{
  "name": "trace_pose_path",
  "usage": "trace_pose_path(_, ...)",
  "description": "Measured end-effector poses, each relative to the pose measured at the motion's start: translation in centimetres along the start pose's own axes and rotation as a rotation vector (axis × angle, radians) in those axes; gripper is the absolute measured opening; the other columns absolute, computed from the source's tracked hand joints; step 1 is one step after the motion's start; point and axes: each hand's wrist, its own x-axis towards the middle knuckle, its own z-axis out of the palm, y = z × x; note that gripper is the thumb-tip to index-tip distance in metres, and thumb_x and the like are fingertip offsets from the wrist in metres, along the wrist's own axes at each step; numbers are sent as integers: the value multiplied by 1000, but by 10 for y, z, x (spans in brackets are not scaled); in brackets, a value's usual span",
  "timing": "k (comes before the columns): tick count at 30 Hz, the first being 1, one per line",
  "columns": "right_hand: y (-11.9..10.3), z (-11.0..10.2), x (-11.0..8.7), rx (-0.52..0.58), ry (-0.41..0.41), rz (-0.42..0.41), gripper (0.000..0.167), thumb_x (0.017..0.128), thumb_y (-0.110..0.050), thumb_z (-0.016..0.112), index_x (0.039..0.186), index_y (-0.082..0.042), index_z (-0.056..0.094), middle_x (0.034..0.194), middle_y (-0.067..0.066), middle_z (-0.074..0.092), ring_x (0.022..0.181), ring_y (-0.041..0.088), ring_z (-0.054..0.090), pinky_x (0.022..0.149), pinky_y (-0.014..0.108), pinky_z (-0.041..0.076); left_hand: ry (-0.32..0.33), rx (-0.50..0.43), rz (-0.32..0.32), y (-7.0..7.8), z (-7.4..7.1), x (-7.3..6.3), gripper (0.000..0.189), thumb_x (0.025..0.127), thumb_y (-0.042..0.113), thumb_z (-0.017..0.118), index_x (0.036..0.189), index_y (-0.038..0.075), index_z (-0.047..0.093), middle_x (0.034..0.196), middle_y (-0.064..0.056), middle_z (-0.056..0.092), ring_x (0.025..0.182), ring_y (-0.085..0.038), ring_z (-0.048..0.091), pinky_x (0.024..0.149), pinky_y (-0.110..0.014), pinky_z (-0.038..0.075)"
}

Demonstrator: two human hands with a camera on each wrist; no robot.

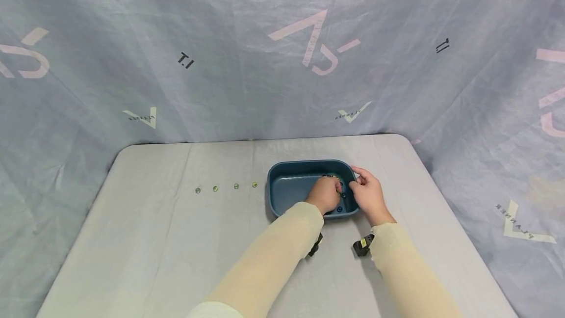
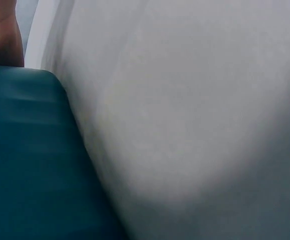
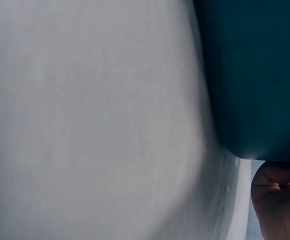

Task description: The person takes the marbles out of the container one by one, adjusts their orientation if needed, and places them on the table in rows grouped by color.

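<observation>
A dark blue rectangular tub (image 1: 287,186) with rounded corners stands on the table. My left hand (image 1: 325,193) reaches over its near wall, its curled fingers down among several small glass marbles (image 1: 339,209) at the right end. The fingertips are hidden, so whether they pinch a marble does not show. With thumb and fingers, my right hand (image 1: 369,196) grips the tub's right rim. Each wrist view shows the tub's outer wall (image 2: 24,160) close up, with part of the left hand (image 2: 2,37) or the right hand (image 3: 282,200) at the edge.
Left of the tub, several greenish glass marbles (image 1: 236,186) lie spaced in a row on the pale cloth-covered table (image 1: 132,239). Grey printed curtains (image 1: 247,87) hang behind and at the sides. Black wrist cameras (image 1: 363,246) sit under both sleeves.
</observation>
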Motion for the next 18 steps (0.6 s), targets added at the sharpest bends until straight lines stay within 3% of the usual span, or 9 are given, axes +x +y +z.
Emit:
trace_pose_path(6,0,-2,1,-1,-10,2,50,94,0,57,143,-8,61,75,1,45,61,16,42,54,26,34,2,-47,-1,1,-4,-2,12,95,6,70,96,18,70,91,5,62,83,-11,55,74,-26,50)
trace_pose_path(12,-2,-2,2,-4,-3,8,50,95,-1,58,143,-9,61,76,2,46,63,18,43,54,27,35,46,-142,3,-1,-7,-3,10,99,8,66,101,17,72,95,3,59,81,-11,54,72,-26,50)
trace_pose_path(18,-1,-1,1,-9,5,20,49,94,-2,58,143,-10,62,75,2,46,62,18,43,54,26,35,90,-234,62,-3,-15,-8,9,100,9,66,104,14,72,94,4,57,82,-10,54,73,-24,49)
